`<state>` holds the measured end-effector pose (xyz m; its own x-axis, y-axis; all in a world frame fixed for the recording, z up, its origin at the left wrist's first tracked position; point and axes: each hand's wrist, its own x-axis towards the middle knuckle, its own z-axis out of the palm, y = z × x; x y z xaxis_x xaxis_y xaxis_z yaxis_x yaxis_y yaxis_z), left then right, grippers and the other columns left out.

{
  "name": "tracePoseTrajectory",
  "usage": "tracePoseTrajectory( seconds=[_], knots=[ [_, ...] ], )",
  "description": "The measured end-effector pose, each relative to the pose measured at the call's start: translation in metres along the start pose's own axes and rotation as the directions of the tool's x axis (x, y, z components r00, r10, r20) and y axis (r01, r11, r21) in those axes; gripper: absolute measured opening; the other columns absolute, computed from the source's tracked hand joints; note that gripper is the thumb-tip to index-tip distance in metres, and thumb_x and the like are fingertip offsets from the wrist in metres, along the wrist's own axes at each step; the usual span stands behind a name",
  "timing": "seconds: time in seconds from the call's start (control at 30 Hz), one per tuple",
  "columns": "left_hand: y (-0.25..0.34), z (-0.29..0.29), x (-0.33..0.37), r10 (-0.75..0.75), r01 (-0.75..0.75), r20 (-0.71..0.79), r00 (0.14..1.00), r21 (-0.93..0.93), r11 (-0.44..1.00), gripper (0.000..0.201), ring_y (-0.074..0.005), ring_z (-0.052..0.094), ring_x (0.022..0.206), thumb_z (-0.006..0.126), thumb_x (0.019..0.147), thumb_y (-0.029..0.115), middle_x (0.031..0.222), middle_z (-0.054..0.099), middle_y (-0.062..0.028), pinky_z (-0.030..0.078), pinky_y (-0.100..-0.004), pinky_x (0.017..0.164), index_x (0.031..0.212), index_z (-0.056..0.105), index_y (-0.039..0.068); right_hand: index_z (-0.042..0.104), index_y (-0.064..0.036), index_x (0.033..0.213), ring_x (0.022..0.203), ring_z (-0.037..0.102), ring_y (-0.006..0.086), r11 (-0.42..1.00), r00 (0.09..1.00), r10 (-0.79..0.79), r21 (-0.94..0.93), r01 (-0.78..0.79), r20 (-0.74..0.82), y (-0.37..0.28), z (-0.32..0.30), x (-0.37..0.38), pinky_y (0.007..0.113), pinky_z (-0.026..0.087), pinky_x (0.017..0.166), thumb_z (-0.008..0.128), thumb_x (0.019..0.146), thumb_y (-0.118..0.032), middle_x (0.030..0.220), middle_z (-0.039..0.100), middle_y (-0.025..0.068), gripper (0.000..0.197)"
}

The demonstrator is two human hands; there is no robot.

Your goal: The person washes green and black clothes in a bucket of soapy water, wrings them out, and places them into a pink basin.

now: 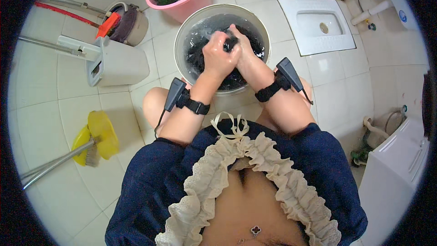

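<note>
While we crouch over the white tiled floor [68, 86], the largest thing near us is the washing machine [396, 164] at the lower right of the frame, then the squat toilet pan [318, 41] at upper right. At upper centre stands the metal basin [182, 41] of soapy water, with a pink bucket [182, 7] of green laundry just behind it. Our left hand [217, 57] and right hand [243, 50] meet over the basin's middle, fingers curled tight around a bunch of the dark garment [230, 43], pressing it together; the rest of it lies soaking below. We judge the washing mid-way: cloth wet and being scrubbed, not yet wrung or lifted out, and the green pile untouched.
</note>
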<state>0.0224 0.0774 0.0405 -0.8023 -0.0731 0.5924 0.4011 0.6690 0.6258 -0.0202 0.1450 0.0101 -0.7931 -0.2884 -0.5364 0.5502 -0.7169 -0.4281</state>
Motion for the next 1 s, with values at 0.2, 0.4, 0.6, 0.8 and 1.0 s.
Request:
tracePoseTrajectory(
  seconds=[0.2,0.4,0.6,0.8,1.0],
  knots=[
    [-0.033,0.003,0.004,-0.24,0.241,-0.038,0.97,0.004,0.971,0.018,-0.0324,0.056,0.055,0.056,0.066,0.014,0.061,0.055,-0.0218,0.044,-0.0367,0.055,0.073,0.057,-0.002,0.055,0.0032,0.099,0.085,0.052,0.0195,0.866,0.983,-0.087,-0.499,-0.006,-0.162,-0.003,0.013,-0.016,0.035,0.04,0.076,0.047,0.085,-0.027,0.096,0.057,0.0139,0.035],
    [-0.061,-0.022,0.007,-0.525,0.52,0.098,0.846,0.075,0.851,0.022,-0.0372,0.056,0.075,0.055,0.068,0.02,0.078,0.059,-0.0213,0.044,-0.0421,0.07,0.08,0.057,0.001,0.056,0.006,0.098,0.08,0.053,0.0169,0.787,0.995,-0.002,-0.614,0.061,0.097,-0.019,0.016,-0.037,0.03,0.039,0.076,0.054,0.082,-0.036,0.09,0.059,0.0102,0.045],
    [-0.017,-0.06,0.022,-0.08,0.089,0.373,0.924,-0.006,0.996,0.066,-0.0333,0.041,0.112,0.07,0.059,0.01,0.12,0.042,-0.0197,0.031,-0.0377,0.096,0.118,0.041,0.006,0.055,0.0026,0.099,0.079,0.053,0.0124,0.705,0.888,-0.221,-0.563,0.432,0.403,-0.045,0.026,-0.04,0.026,0.042,0.072,0.065,0.076,-0.032,0.086,0.059,0.0076,0.042],
    [-0.018,-0.061,0.04,-0.297,0.277,0.433,0.851,0.112,0.954,0.055,-0.0285,0.06,0.081,0.076,0.054,0.024,0.084,0.061,-0.0142,0.046,-0.0367,0.072,0.099,0.054,0.003,0.044,0.002,0.113,0.096,0.051,0.0234,0.271,0.711,-0.447,-0.675,0.686,0.543,-0.032,0.025,-0.034,0.033,0.039,0.087,0.074,0.062,-0.031,0.1,0.054,0.0159,0.068],
    [-0.012,-0.091,0.07,-0.584,0.541,0.213,0.783,-0.696,0.472,0.029,-0.014,0.057,0.07,0.071,0.068,0.016,0.08,0.059,-0.0056,0.046,-0.0265,0.065,0.088,0.057,0.001,0.055,-0.0005,0.101,0.089,0.058,0.0274,0.064,0.812,-0.085,-0.811,0.582,0.577,-0.03,0.014,-0.023,0.034,0.043,0.08,0.073,0.062,-0.028,0.092,0.06,0.0156,0.051]
  ],
)
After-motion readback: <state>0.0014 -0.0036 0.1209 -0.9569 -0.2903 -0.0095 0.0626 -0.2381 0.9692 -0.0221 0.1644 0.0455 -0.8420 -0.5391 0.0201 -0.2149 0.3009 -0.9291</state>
